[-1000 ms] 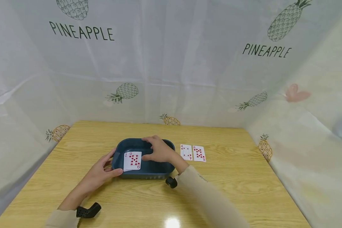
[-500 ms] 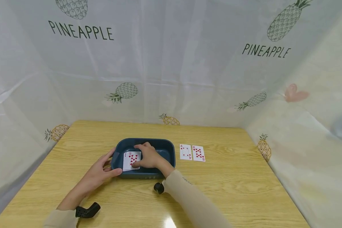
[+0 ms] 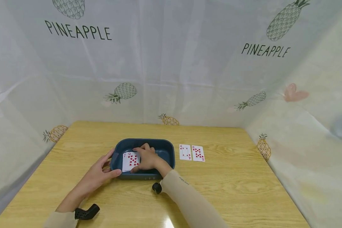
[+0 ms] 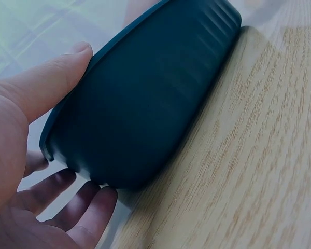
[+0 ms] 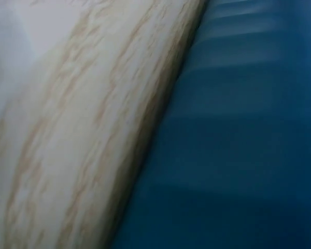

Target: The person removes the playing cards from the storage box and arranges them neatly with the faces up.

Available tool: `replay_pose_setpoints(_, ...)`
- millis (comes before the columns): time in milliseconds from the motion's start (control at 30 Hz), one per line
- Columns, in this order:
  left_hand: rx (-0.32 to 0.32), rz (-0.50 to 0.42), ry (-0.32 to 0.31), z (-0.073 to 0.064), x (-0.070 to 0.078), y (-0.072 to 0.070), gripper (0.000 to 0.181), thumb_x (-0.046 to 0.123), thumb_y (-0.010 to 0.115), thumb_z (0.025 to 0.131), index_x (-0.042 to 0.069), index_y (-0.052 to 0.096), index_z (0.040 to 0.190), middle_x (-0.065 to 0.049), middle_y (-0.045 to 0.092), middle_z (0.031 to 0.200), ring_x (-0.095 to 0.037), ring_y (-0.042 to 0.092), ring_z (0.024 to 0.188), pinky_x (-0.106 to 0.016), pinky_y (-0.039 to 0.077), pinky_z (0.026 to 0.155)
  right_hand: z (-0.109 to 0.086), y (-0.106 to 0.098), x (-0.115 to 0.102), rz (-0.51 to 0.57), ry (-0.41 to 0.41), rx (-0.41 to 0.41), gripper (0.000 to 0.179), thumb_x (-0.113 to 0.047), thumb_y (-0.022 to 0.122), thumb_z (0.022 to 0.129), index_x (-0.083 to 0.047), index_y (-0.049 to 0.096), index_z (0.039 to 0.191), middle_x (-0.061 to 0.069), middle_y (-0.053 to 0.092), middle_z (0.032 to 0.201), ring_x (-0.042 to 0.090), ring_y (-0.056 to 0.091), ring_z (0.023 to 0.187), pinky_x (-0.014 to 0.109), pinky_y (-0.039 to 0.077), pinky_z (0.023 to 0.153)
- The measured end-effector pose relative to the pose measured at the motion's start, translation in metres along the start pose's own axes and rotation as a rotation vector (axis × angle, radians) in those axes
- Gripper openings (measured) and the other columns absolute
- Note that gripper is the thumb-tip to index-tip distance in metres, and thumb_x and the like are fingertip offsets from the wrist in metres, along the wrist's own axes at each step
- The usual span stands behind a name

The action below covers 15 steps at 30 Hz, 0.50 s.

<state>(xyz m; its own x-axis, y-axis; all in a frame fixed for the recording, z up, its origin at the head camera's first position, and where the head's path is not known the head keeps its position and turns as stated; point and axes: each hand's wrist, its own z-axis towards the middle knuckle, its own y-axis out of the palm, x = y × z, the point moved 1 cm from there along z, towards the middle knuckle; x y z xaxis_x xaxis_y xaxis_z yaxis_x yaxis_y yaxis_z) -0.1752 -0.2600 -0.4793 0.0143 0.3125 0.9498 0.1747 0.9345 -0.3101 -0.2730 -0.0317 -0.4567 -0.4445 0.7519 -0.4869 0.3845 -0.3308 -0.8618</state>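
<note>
A dark blue rectangular tub [image 3: 159, 144] stands on the table, with a stack of playing cards [image 3: 128, 163] face up in its left part, the nine of hearts on top. My left hand [image 3: 98, 172] holds the tub's left end; in the left wrist view its thumb [image 4: 57, 78] lies along the rim and its fingers [image 4: 96, 215] touch the end wall. Reaching inside, my right hand [image 3: 148, 158] grips the stack by its right part, thumb at the near edge and fingers at the far edge. The right wrist view shows only the tub's outer wall [image 5: 238, 145] and the table.
To the tub's right, a four of diamonds [image 3: 185, 152] and a ten of hearts [image 3: 198, 153] lie side by side, face up, on the wooden table [image 3: 231, 180]. A pineapple-print curtain [image 3: 171, 63] hangs behind the table and along both sides.
My right hand has moved left within the tub to the cards, and its thumb has slid from the top card to the stack's near edge. The left hand keeps its place.
</note>
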Motion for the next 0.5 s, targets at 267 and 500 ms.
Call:
replay_pose_setpoints(267, 0.003, 0.002, 0.042, 0.0000, -0.0001, 0.0003, 0.095, 0.018, 0.076, 0.101, 0.017, 0.013, 0.173, -0.031, 0.021, 0.168, -0.054, 0.051, 0.138, -0.022, 0.056, 0.090, 0.0006, 0.0001, -0.0013, -0.006, 0.003, 0.014, 0.090, -0.042, 0.098, 0.076, -0.022, 0.058, 0.154, 0.003, 0.045, 0.134, 0.020, 0.041, 0.108, 0.038, 0.045, 0.089)
replay_pose_setpoints(500, 0.005, -0.014, 0.030, -0.0002, -0.0011, 0.0017, 0.096, 0.020, 0.077, 0.100, 0.018, 0.013, 0.173, -0.032, 0.019, 0.168, -0.055, 0.050, 0.139, -0.023, 0.056, 0.091, -0.0020, -0.0014, -0.0010, 0.004, 0.000, 0.018, 0.085, -0.040, 0.098, 0.077, -0.020, 0.061, 0.151, 0.002, 0.045, 0.132, 0.020, 0.041, 0.107, 0.037, 0.045, 0.089)
